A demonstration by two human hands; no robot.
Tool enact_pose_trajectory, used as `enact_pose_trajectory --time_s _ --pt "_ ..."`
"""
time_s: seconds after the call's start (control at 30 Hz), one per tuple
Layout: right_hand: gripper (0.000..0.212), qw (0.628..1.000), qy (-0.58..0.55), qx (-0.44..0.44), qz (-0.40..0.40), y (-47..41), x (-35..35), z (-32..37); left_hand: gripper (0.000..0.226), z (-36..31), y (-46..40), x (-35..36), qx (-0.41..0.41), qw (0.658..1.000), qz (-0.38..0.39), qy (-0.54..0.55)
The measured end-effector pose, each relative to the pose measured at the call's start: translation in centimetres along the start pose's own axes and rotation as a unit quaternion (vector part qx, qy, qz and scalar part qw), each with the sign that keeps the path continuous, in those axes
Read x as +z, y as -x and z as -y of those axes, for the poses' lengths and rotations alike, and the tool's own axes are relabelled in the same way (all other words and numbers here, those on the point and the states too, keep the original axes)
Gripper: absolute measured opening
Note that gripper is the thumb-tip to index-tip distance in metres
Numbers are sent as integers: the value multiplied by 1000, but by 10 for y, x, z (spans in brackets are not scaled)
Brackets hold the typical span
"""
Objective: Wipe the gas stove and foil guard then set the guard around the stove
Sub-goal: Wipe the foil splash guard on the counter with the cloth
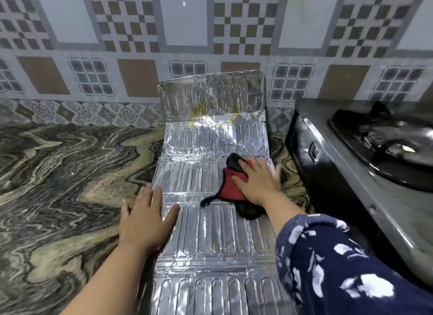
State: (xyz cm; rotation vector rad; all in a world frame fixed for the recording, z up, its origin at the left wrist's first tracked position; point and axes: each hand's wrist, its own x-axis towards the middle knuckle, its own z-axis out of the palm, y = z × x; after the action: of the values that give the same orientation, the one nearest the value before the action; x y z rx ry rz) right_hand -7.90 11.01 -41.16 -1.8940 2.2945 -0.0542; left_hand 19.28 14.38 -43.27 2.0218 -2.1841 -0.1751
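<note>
The foil guard (210, 221) lies flat on the marbled surface (58, 174), its far panel propped against the tiled wall (117, 45). The left hand (146, 217) presses the guard's left edge; the right hand (256, 183) lies flat on a red cloth (230, 185). The stove (363, 150) stands right.

- No words, brand names, numbers or signs can be read anywhere in the view.
- The small plate (314, 151) on the stove's (346, 164) front face, near the right edge of the counter (58, 174), looks like a badge or switch, but it is too small and blurred to make out any mark.
- The foil guard (210, 221) carries only pressed ribs, no lettering.
- The wall tiles (182, 21) along the counter's back edge show only checks and squares, no writing.
- The cloth (230, 185) shows no label.
</note>
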Motion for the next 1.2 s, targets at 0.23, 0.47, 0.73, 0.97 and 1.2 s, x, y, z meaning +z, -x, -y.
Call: enact_pose_trajectory --time_s 0.23,0.47,0.73,0.97,1.2 --pt "63 997 -76 32 1 9 4 -2 77 4 1 -2 23 1000 4 -18" --pt "62 996 -83 32 -15 55 9 6 86 20 13 -7 54 997 13 -44" --pt "62 995 -62 -68 -27 120 10 26 94 32 35 -7 76 995 12 -62" --pt "56 992 -28 -123 -3 121 17 15 95 32 36 -7 79 996 12 -51" --pt "57 1000 -11 -16 -12 34 8 23 95 31 36 -6 76 996 7 -45"
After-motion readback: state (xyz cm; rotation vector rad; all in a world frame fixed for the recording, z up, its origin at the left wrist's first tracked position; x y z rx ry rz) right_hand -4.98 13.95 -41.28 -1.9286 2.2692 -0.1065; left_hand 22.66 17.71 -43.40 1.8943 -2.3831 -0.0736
